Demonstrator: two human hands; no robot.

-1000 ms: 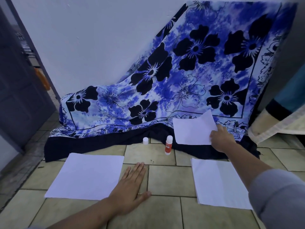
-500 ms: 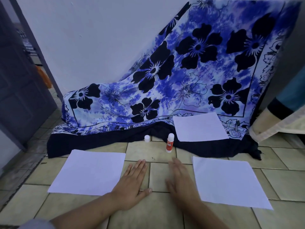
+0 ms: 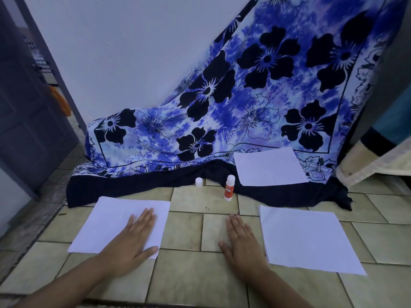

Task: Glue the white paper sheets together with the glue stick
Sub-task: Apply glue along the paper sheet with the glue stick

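While both hands are lying flat and holding nothing, I am looking for where trouble could be coming from. The left hand (image 3: 133, 236) is pressing open on the near corner of the left paper sheet (image 3: 111, 221). The right hand (image 3: 242, 238) is resting open on the bare floor (image 3: 186, 230), just beside the right paper sheet (image 3: 311, 238); I cannot tell if it is touching the edge. The glue stick (image 3: 229, 187) is standing upright on the floor past my fingers, right at the dark hem of the flowered cloth (image 3: 222, 112). A small white cap (image 3: 198, 182) is standing apart from it on the left, so I am guessing the glue is sitting open and could be drying out.

I am worrying most about the reach. The stick is tall and thin, so a careless hand could be knocking it over and sending it rolling under the cloth. The tiles are looking smooth, so a sheet could be sliding or wrinkling while I am rubbing glue on it, unless one hand is pinning it down. Glue could also be running off the paper edge onto the floor. A third paper sheet (image 3: 269, 167) is lying on the soft, sloping cloth, and it could be slipping down or bending when I am picking it up. If I am laying one sheet on another too fast, the edges could be ending up crooked
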